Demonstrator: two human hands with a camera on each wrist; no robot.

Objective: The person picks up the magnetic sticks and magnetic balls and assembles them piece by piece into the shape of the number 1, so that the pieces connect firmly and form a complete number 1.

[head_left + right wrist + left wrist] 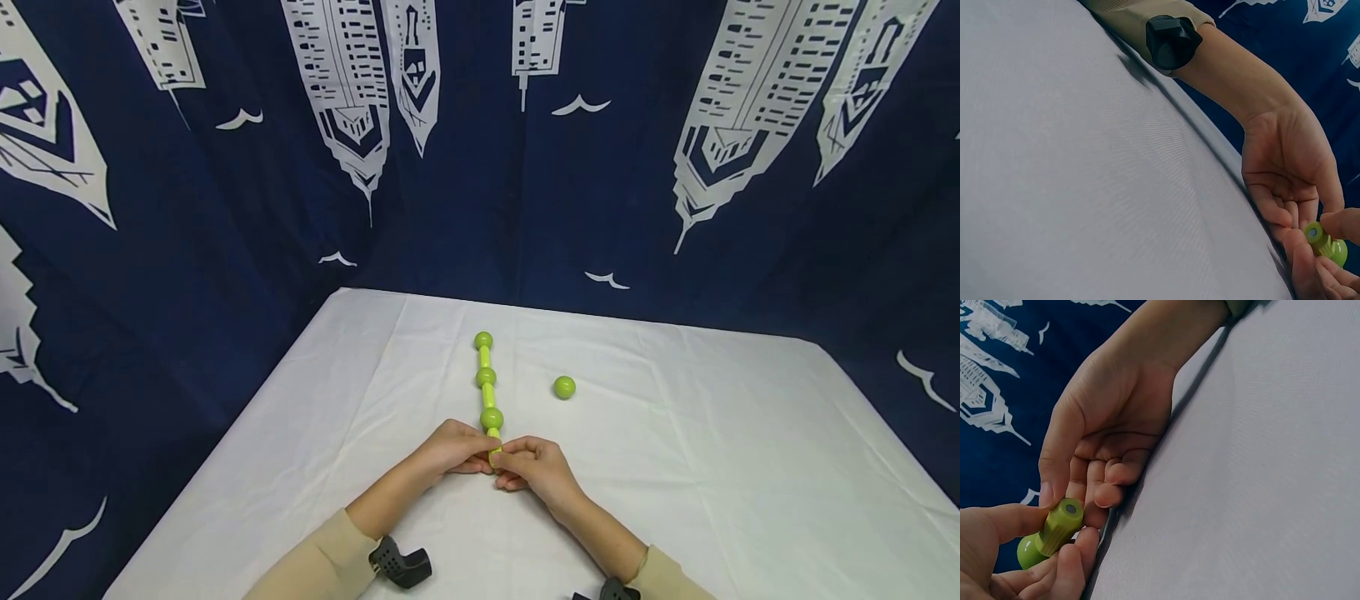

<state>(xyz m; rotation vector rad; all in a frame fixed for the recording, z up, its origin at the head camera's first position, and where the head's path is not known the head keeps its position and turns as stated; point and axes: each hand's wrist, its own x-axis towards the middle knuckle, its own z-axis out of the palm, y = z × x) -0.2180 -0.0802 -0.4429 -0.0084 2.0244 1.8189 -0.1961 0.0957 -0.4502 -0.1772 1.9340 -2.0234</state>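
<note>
A chain of green balls and yellow-green rods runs away from me down the table in the head view, with balls at the far end (pixel 483 340), in the middle (pixel 486 377) and close to my hands (pixel 491 418). From the nearest ball a short ribbed rod (pixel 1060 528) points toward me. My left hand (pixel 453 448) pinches this rod between thumb and fingers. Opposite it, my right hand (pixel 543 471) pinches the same rod from the right. Both wrist views show a small grey disc in the rod's near end.
One loose green ball (pixel 564 387) lies to the right of the chain. A white cloth (pixel 712 467) covers the table. Behind it hangs a dark blue curtain (pixel 465 242) printed with white buildings and birds. A black device (pixel 1172 42) is worn on the left wrist.
</note>
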